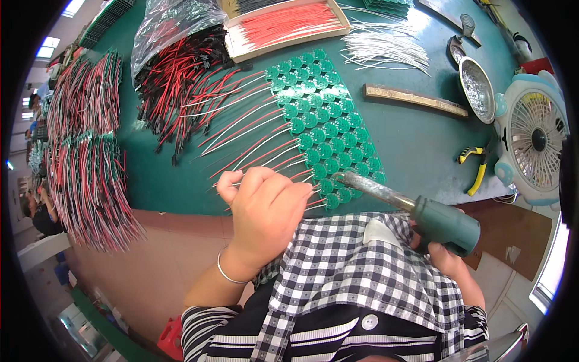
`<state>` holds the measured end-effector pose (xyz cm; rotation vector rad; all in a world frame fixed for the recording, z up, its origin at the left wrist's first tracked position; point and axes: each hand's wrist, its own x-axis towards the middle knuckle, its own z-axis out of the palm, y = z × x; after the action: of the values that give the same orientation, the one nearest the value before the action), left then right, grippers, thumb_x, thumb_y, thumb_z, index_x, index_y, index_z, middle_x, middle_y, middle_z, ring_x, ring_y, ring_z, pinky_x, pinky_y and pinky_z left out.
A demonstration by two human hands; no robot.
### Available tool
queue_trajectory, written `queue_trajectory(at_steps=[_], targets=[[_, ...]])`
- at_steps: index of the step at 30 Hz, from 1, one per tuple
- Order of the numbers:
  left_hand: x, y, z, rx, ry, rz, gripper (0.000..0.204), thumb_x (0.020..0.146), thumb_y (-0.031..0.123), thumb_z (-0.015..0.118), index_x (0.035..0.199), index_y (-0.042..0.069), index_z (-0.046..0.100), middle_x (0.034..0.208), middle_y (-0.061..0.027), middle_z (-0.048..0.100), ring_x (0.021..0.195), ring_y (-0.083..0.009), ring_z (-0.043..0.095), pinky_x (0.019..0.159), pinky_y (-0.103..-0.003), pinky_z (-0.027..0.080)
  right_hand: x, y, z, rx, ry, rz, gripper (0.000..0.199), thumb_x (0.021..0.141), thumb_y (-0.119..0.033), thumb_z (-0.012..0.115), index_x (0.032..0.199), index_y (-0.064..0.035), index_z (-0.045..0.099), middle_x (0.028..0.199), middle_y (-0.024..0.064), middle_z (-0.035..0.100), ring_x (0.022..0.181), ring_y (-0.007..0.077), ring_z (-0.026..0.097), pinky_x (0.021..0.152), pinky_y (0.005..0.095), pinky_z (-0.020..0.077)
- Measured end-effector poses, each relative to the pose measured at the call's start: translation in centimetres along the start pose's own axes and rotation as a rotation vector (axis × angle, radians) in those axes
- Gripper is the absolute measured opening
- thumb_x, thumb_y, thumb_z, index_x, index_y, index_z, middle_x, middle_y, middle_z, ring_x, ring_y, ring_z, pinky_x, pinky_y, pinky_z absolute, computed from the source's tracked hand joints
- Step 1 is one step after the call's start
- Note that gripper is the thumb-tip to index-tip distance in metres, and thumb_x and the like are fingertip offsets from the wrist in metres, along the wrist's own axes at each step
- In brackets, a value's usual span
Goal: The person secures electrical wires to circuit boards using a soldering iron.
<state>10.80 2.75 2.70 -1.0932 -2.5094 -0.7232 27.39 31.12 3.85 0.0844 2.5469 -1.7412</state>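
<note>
Workroom with green-topped workbench (434, 142) and pinkish-brown floor (157, 259).
Workbench spans the centre and upper frame; its surface shows a bright glare at upper right. Floor visible at lower left, below the bench edge. Brown panel (523, 232) noted at right, under the bench level. Bright window (550, 277) at lower right rim. Bright rectangular panels (48, 49) at upper left: windows or lamps, not determinable. White ledge (45, 252) at left, below mid-height.
</note>
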Motion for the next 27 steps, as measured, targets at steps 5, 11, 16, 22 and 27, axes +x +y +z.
queue_trajectory(at_steps=[5, 11, 16, 22, 27], targets=[[-0.1, 0.4, 0.6, -0.057, -0.016, -0.082, 0.017, 0.065, 0.007, 0.072, 0.073, 0.018, 0.062, 0.071, 0.0065, 0.056, 0.077, -0.0164, 0.054, 0.084, -0.04, 0.026, 0.0, -0.3, 0.3, -0.038, -0.03, 0.014, 0.027, 0.085, -0.021, 0.061, 0.102, 0.0, 0.065, 0.086, 0.0095, 0.068, 0.064, 0.0197, 0.065, 0.067, 0.0342, 0.0522], [0.1, 0.4, 0.8, -0.055, -0.062, -0.099, 0.015, 0.065, 0.009, 0.071, 0.071, 0.018, 0.059, 0.07, 0.0064, 0.056, 0.082, -0.0172, 0.052, 0.084, -0.041, 0.026, 1.2, -0.5, 0.0, -0.248, -0.085, -0.173, 0.022, 0.081, -0.014, 0.062, 0.098, -0.0009, 0.066, 0.09, 0.0114, 0.068, 0.074, 0.0284, 0.065, 0.069, 0.0373, 0.0517], [0.0, 0.4, 0.7, -0.062, -0.096, -0.106, 0.015, 0.066, 0.01, 0.071, 0.07, 0.018, 0.059, 0.069, 0.0068, 0.055, 0.082, -0.0173, 0.051, 0.083, -0.041, 0.026, 1.3, -1.1, 0.8, -0.043, -0.039, -0.03, 0.022, 0.08, -0.014, 0.061, 0.098, -0.0008, 0.067, 0.091, 0.0119, 0.068, 0.076, 0.0299, 0.066, 0.069, 0.0375, 0.0518], [0.2, 0.3, 0.7, -0.06, -0.083, -0.1, 0.015, 0.065, 0.009, 0.07, 0.069, 0.018, 0.058, 0.068, 0.0068, 0.055, 0.081, -0.0174, 0.051, 0.083, -0.041, 0.026, 2.3, -1.5, 0.5, -0.217, -0.116, -0.181, 0.024, 0.082, -0.015, 0.061, 0.1, 0.0001, 0.067, 0.092, 0.0122, 0.069, 0.079, 0.0294, 0.067, 0.07, 0.0369, 0.0522], [0.3, 0.3, 0.7, -0.062, -0.099, -0.102, 0.015, 0.065, 0.009, 0.071, 0.069, 0.018, 0.059, 0.068, 0.0068, 0.055, 0.082, -0.0175, 0.052, 0.083, -0.042, 0.026, 1.7, -1.3, 1.0, -0.354, -0.042, -0.164, 0.031, 0.09, -0.035, 0.054, 0.095, -0.0061, 0.064, 0.072, 0.0019, 0.065, 0.075, 0.02, 0.059, 0.087, 0.0376, 0.039]])
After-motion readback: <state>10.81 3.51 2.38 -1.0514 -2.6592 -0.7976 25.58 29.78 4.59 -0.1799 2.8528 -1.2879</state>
